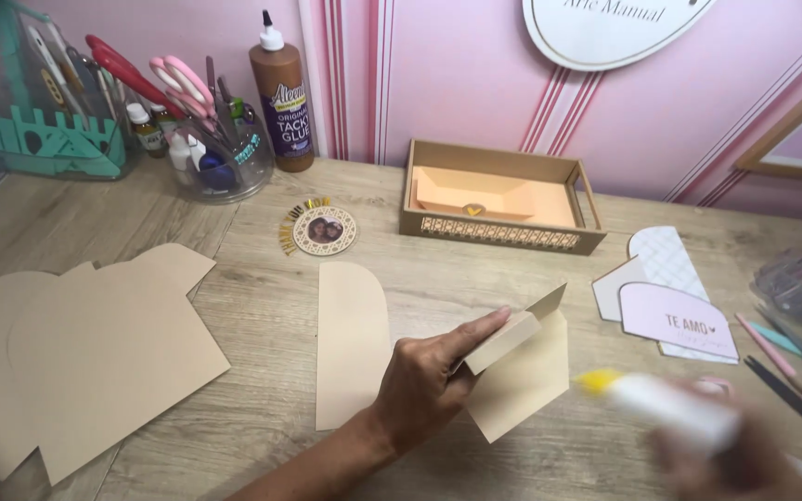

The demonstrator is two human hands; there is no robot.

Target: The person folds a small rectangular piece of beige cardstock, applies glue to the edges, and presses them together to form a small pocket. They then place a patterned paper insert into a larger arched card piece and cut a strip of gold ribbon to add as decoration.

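Head view: my left hand [433, 376] pinches a folded beige card piece [517, 366] at its creased edge, just off the light wooden worktop [262, 315], centre frame. Right hand [726, 455] at 4 o'clock, motion-blurred, closed round a white yellow-tipped glue stick [661, 408]. Card looks light, stiff but crease-prone; I'd hold near the fold. Rounded beige panel [352, 343] lies at its 9 o'clock.

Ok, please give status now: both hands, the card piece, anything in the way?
Left hand grips folded tan card piece. Right hand blurred, holds white glue stick, yellow tip. Nothing between them.
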